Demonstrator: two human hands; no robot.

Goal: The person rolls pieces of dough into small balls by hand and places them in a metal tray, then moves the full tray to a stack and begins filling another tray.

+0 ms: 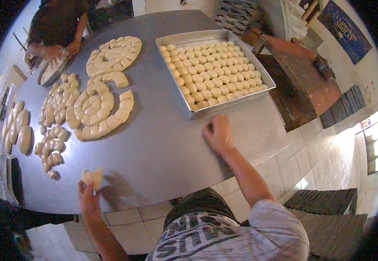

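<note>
Covering steel table (163, 143), cut dough (95, 106), tiled floor (310, 161)

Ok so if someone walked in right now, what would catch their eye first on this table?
Most likely the metal tray at the far right of the grey table, packed with neat rows of small dough balls. Next, the cut dough rounds laid out in rings and arcs across the left side. Closer in, the left hand holds up a dough piece at the table's near edge, while the right hand presses on the table just before the tray.
</note>
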